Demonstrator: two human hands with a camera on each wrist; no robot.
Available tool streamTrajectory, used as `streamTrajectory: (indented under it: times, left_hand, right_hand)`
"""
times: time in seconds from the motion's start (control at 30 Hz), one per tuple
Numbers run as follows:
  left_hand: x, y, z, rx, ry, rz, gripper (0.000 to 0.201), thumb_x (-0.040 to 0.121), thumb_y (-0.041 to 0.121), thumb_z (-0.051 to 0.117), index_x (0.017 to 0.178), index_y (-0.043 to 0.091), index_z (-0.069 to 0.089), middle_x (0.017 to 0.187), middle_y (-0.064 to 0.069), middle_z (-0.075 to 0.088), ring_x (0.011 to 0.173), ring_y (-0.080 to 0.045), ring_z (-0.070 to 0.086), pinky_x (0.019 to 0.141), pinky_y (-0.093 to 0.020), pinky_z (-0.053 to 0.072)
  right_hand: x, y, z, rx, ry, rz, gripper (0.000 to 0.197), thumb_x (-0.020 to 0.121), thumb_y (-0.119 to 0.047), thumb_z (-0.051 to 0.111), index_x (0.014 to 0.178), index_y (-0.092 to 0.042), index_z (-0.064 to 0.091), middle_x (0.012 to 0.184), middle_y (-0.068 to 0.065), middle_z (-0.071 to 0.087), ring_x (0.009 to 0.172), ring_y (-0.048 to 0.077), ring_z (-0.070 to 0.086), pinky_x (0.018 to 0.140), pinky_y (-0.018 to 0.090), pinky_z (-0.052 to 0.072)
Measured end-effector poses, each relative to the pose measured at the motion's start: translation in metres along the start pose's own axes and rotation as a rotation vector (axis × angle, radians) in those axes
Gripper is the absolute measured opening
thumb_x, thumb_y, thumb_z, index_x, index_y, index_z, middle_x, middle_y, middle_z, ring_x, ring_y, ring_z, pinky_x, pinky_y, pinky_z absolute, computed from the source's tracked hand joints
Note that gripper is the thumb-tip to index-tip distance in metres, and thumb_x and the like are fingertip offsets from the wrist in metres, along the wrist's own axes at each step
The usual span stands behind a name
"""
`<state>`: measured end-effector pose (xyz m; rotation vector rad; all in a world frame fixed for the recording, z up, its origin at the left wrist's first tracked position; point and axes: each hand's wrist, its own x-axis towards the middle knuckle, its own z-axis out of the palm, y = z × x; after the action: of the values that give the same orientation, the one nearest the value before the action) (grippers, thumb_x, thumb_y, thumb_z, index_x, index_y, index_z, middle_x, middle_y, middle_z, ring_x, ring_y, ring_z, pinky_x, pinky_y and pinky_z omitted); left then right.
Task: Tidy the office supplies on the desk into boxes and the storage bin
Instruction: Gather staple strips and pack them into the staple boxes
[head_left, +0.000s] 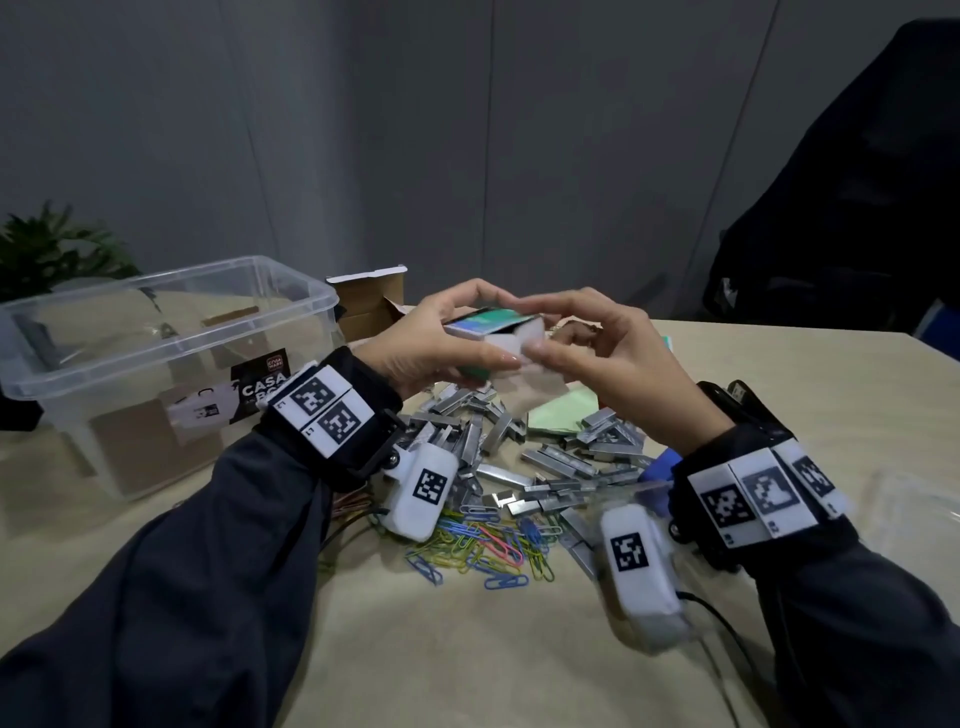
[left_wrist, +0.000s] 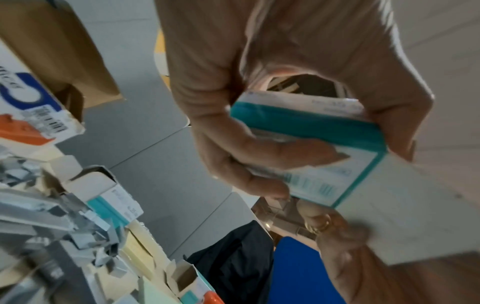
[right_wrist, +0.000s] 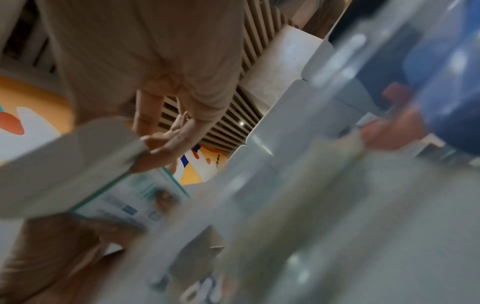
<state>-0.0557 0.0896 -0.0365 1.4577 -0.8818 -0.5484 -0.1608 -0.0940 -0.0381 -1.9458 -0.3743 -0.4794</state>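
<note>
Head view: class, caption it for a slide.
Left hand and right hand hold a small teal-and-white box above loose staple strips.

An office or meeting room: a pale wood-grain desk (head_left: 467, 649) against plain grey panelled walls (head_left: 467, 130), a potted plant (head_left: 47, 249) at the left, and staple strips (head_left: 550, 462) and coloured paper clips (head_left: 483, 545) heaped on it.

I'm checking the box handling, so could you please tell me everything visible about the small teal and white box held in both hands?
The small box looks like thin printed cardboard, white with teal bands and a barcode on one face. It is held in the air above the pile of staples, lying roughly level. The left hand grips it around the body, while the right hand pinches its white end flap. Whether anything is inside cannot be seen.
</note>
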Motion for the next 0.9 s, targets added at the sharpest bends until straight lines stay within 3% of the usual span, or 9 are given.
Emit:
streamTrajectory:
  times: [0.07, 0.17, 0.33, 0.47, 0.53, 0.6, 0.67, 0.83, 0.9]
  left_hand:
    - [-0.001, -0.001, -0.005, -0.044, 0.012, 0.017, 0.056, 0.059, 0.014, 0.080, 0.110, 0.017, 0.058, 0.099, -0.007, 0.062, 0.066, -0.009, 0.062, 0.050, -0.019, 0.048]
    - [-0.001, -0.004, -0.010, -0.039, 0.004, 0.018, 0.060, 0.058, 0.023, 0.078, 0.114, 0.018, 0.059, 0.103, -0.007, 0.062, 0.075, -0.010, 0.062, 0.052, -0.018, 0.050]
    - [0.000, -0.004, -0.015, -0.022, -0.015, 0.037, 0.064, 0.053, 0.020, 0.083, 0.113, 0.022, 0.059, 0.097, 0.002, 0.065, 0.079, -0.015, 0.062, 0.056, -0.020, 0.053]
    - [-0.001, -0.001, -0.014, 0.015, -0.079, 0.080, 0.080, 0.051, 0.042, 0.091, 0.120, 0.018, 0.056, 0.115, -0.005, 0.058, 0.084, -0.012, 0.063, 0.059, -0.022, 0.053]
    - [0.000, -0.001, -0.010, 0.015, -0.084, 0.095, 0.075, 0.055, 0.040, 0.087, 0.120, 0.019, 0.055, 0.114, -0.004, 0.058, 0.091, -0.017, 0.062, 0.072, -0.037, 0.056]
    - [0.002, -0.003, -0.008, 0.029, -0.070, 0.120, 0.064, 0.061, 0.034, 0.075, 0.120, 0.020, 0.055, 0.119, -0.010, 0.056, 0.103, -0.028, 0.056, 0.091, -0.059, 0.043]
    - [0.003, -0.004, -0.007, 0.023, -0.062, 0.141, 0.061, 0.063, 0.034, 0.074, 0.120, 0.022, 0.057, 0.123, -0.015, 0.054, 0.107, -0.032, 0.053, 0.096, -0.067, 0.035]
    - [0.001, 0.004, -0.004, 0.040, 0.000, 0.173, 0.078, 0.052, 0.057, 0.085, 0.116, 0.024, 0.057, 0.107, 0.010, 0.065, 0.096, -0.017, 0.061, 0.069, -0.029, 0.056]
    - [0.001, 0.006, -0.003, 0.043, 0.030, 0.190, 0.082, 0.047, 0.058, 0.087, 0.115, 0.024, 0.056, 0.106, 0.009, 0.065, 0.097, -0.014, 0.063, 0.069, -0.026, 0.056]
  right_hand:
    - [-0.001, 0.000, -0.004, 0.002, -0.109, 0.021, 0.078, 0.060, -0.042, 0.088, 0.131, -0.038, 0.057, 0.121, 0.002, 0.048, 0.090, 0.012, 0.060, 0.082, 0.034, 0.058]
    - [-0.002, -0.001, -0.003, -0.107, -0.136, 0.018, 0.105, 0.054, -0.029, 0.095, 0.141, -0.046, 0.040, 0.124, 0.001, 0.040, 0.095, 0.012, 0.055, 0.077, 0.033, 0.060]
    - [-0.001, -0.003, -0.001, -0.040, -0.045, -0.018, 0.072, 0.063, -0.018, 0.089, 0.128, -0.028, 0.059, 0.104, 0.004, 0.054, 0.074, 0.015, 0.060, 0.062, 0.022, 0.054]
    - [-0.002, -0.007, 0.001, 0.043, 0.043, -0.031, 0.047, 0.073, -0.021, 0.080, 0.117, -0.021, 0.065, 0.095, 0.005, 0.058, 0.058, 0.012, 0.060, 0.057, 0.026, 0.055]
    - [-0.002, -0.008, 0.002, 0.060, 0.042, -0.045, 0.033, 0.076, -0.022, 0.078, 0.108, -0.021, 0.070, 0.100, 0.011, 0.059, 0.058, 0.014, 0.061, 0.055, 0.024, 0.052]
    - [-0.003, -0.008, 0.002, 0.079, 0.047, -0.043, 0.028, 0.081, -0.022, 0.074, 0.108, -0.020, 0.071, 0.106, 0.017, 0.058, 0.061, 0.017, 0.061, 0.055, 0.025, 0.052]
    - [-0.004, -0.008, 0.002, 0.096, 0.057, -0.032, 0.029, 0.085, -0.023, 0.069, 0.114, -0.018, 0.071, 0.108, 0.014, 0.057, 0.063, 0.016, 0.060, 0.054, 0.025, 0.050]
    - [-0.005, -0.008, 0.003, 0.177, 0.102, 0.024, 0.023, 0.084, -0.027, 0.069, 0.105, -0.020, 0.071, 0.106, 0.019, 0.059, 0.061, 0.012, 0.057, 0.055, 0.025, 0.050]
    - [-0.004, -0.008, 0.003, 0.229, 0.110, 0.053, 0.021, 0.084, -0.028, 0.068, 0.103, -0.020, 0.069, 0.103, 0.015, 0.060, 0.061, 0.011, 0.057, 0.054, 0.022, 0.051]
